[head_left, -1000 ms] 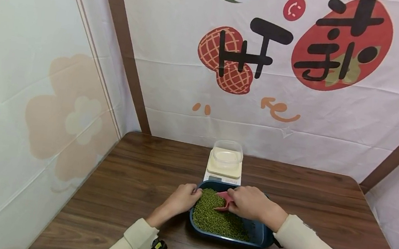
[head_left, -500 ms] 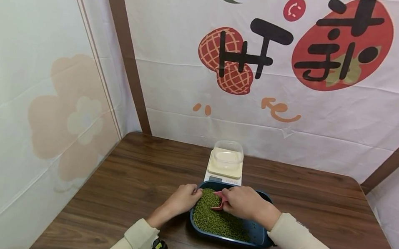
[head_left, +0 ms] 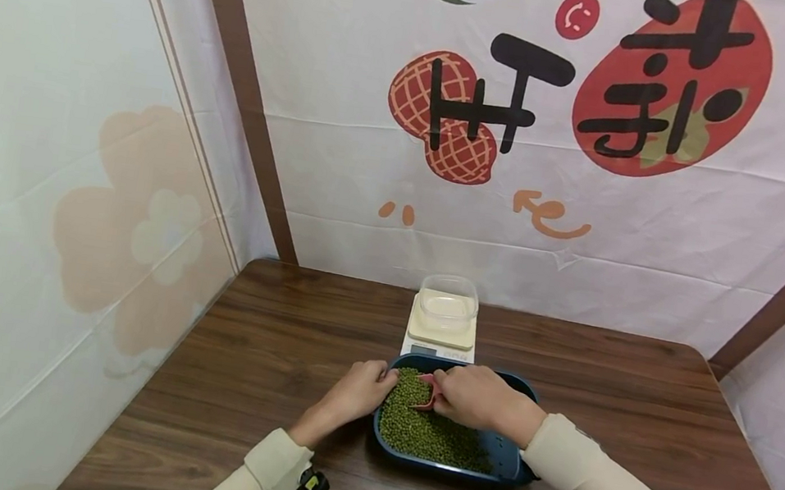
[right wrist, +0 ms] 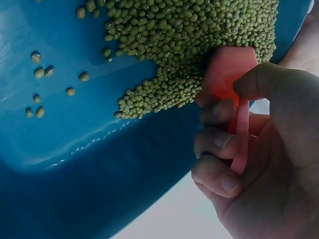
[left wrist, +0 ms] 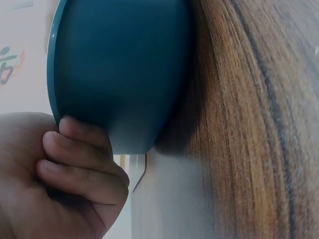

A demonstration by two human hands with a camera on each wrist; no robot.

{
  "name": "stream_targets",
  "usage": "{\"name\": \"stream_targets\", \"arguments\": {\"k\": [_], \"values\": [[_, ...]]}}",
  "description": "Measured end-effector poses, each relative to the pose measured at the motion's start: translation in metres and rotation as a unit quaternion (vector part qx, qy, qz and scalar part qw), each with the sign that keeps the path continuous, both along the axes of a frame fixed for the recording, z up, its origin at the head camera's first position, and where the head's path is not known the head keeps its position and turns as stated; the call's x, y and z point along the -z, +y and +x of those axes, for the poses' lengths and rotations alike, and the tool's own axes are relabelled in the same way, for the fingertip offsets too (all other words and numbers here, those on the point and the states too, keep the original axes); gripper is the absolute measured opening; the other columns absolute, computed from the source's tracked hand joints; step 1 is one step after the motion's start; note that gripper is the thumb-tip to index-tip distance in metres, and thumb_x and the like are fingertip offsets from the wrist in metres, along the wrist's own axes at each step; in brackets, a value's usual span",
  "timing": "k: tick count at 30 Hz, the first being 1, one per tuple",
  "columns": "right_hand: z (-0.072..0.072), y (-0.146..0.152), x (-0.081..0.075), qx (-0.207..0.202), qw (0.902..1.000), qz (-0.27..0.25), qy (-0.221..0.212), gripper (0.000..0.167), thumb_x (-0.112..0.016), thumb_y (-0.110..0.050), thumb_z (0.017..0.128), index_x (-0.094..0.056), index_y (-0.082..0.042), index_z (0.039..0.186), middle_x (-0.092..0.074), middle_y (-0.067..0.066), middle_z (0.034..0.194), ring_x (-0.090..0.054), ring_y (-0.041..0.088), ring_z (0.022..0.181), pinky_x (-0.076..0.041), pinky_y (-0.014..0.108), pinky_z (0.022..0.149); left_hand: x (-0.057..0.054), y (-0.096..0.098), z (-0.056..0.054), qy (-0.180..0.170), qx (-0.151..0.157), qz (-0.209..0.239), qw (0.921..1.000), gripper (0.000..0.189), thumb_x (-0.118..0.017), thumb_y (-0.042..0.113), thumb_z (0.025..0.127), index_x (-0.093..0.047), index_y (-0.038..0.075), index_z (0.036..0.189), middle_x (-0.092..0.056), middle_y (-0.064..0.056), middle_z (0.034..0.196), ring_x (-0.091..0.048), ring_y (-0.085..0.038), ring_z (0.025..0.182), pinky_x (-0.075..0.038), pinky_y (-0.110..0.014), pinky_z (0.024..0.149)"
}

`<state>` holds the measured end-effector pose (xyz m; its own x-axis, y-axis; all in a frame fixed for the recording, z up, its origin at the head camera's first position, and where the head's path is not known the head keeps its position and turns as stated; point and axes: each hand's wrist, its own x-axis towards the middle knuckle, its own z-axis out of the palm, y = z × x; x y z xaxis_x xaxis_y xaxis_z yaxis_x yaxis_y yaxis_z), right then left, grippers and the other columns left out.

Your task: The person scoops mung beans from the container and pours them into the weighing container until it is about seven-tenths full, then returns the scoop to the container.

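A flower-printed curtain (head_left: 162, 239) hangs left of a brown table (head_left: 208, 403), where a clear container (head_left: 447, 310) tops a scale (head_left: 425, 335) just beyond a blue tray (head_left: 508, 456). The left hand (head_left: 352, 395) grips the tray's left end, fingers folded against its outer wall; the right hand (head_left: 480, 397), curled around a pink scoop (right wrist: 230, 72), holds its mouth among green beans (head_left: 405, 433) inside, partly blocking the far rim.

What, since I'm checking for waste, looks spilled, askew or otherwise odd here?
Nothing really stands out. The green beans lie heaped toward the left end of the blue tray, with a few strays loose on its bare floor; I see no spill outside it. Beyond it, the clear container stands upright on the scale.
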<state>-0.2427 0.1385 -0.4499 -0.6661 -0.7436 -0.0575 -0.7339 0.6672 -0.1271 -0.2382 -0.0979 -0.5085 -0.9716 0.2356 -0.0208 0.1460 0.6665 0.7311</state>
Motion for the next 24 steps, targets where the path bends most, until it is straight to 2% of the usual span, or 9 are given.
{"name": "stream_targets", "arguments": {"k": [4,13,24], "values": [[-0.0016,-0.0016,0.0018,0.012,0.9998,0.004,-0.016,0.024,-0.064,-0.020,0.106,-0.053,-0.018,0.084,-0.038,-0.008,0.061,-0.030,0.006,0.050,-0.026,0.025,0.052,-0.0040,0.0027,0.0017,-0.017,-0.013,-0.006,0.9998,0.040,-0.051,0.026,0.112,-0.049,0.014,0.074,-0.046,0.003,0.063,-0.044,-0.010,0.055,-0.036,-0.025,0.052],[-0.0033,-0.0034,0.0056,0.040,0.9982,0.015,-0.043,0.023,-0.060,-0.022,0.108,-0.054,-0.017,0.086,-0.037,-0.007,0.058,-0.029,0.008,0.047,-0.027,0.026,0.051,-0.0044,0.0021,0.0025,-0.021,-0.013,0.006,0.9997,0.039,-0.051,0.029,0.112,-0.053,0.014,0.077,-0.048,0.003,0.064,-0.046,-0.012,0.055,-0.037,-0.027,0.052],[-0.0023,0.0000,0.0060,0.035,0.9969,0.008,-0.069,0.023,-0.056,-0.022,0.110,-0.050,-0.018,0.088,-0.037,-0.007,0.060,-0.028,0.008,0.048,-0.025,0.026,0.051,-0.0065,0.0035,0.0028,-0.033,-0.024,0.003,0.9991,0.038,-0.045,0.027,0.112,-0.051,0.014,0.077,-0.046,0.001,0.066,-0.044,-0.015,0.058,-0.037,-0.030,0.055]]}}
